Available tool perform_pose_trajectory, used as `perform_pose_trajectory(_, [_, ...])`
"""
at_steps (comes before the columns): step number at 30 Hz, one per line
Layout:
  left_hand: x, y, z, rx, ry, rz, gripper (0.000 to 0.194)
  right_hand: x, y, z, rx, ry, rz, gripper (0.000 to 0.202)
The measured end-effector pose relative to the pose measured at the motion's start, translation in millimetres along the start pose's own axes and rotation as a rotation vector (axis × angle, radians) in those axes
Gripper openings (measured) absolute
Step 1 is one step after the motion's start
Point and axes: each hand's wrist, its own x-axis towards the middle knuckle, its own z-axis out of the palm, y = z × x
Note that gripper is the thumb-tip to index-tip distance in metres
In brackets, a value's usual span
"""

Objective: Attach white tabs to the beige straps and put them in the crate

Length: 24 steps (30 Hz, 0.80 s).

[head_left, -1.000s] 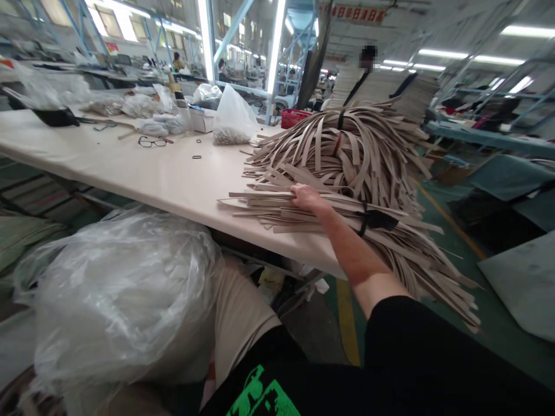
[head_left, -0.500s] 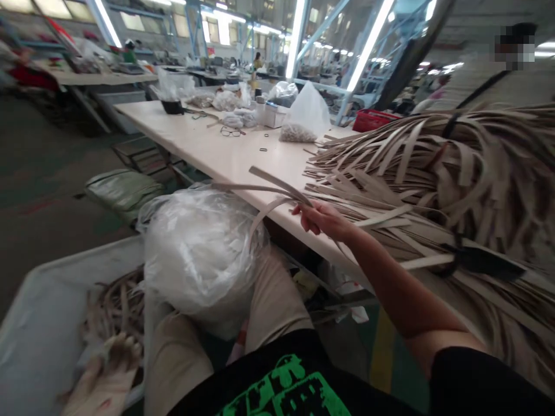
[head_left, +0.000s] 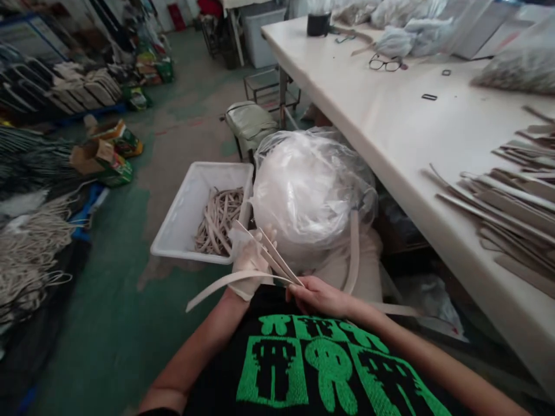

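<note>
My right hand (head_left: 318, 296) is closed on the ends of several flat beige strips (head_left: 277, 260), pinched in front of my chest. They fan out to the left, and one strip (head_left: 217, 283) curves away low. My left hand (head_left: 251, 263), in a pale glove, is right behind the fanned strips, its partly visible fingers apart and slightly bent. Whether it touches them I cannot tell. Another beige strip (head_left: 354, 251) hangs down over the clear plastic bag (head_left: 299, 185) with white contents at my lap.
A white bin (head_left: 173, 231) with beige strips (head_left: 219, 219) in it stands at the left. On the right, the white table (head_left: 373, 115) bears loose strips (head_left: 511, 202), eyeglasses (head_left: 385, 63) and small dark buckles (head_left: 429, 97). A green cushioned stool (head_left: 250, 121) stands beyond the bag.
My view has swung left and down. My right hand has brought the strips from the table edge to my chest. My gloved left hand has come up from the bin to meet them.
</note>
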Motion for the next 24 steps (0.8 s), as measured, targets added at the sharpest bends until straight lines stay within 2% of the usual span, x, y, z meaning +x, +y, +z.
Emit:
perform_pose_trajectory(3, [9.6, 5.6, -5.5, -0.156, 0.091, 0.018, 0.018, -8.7, 16.9, -4.6, 0.078, -0.066, 0.031, 0.07])
perform_pose_trajectory(6, [18.2, 4.1, -8.2, -0.219, 0.222, -0.025, 0.014, -17.2, 28.4, -8.9, 0.127, -0.101, 0.072, 0.069])
perform_pose_trajectory(9, [22.5, 0.4, -5.3, -0.224, 0.298, -0.055, 0.018, -19.1, 31.7, -10.1, 0.169, -0.108, 0.071, 0.069])
perform_pose_trajectory(12, [22.9, -0.3, -0.5, -0.232, 0.342, -0.011, 0.019, -13.1, 29.4, -9.0, 0.183, -0.101, 0.026, 0.069])
perform_pose_trajectory(17, [19.3, -8.7, 2.5, -0.221, 0.322, 0.02, 0.018, 10.5, 20.7, -0.5, 0.278, -0.082, -0.04, 0.064])
perform_pose_trajectory(21, [18.6, -20.0, -0.5, -0.152, 0.26, 0.065, 0.016, 30.6, 9.2, 8.1, 0.401, 0.027, -0.111, 0.05])
perform_pose_trajectory(24, [20.4, -13.9, -5.6, -0.122, 0.215, 0.017, 0.019, 36.4, 0.1, 8.3, 0.384, 0.116, -0.161, 0.046])
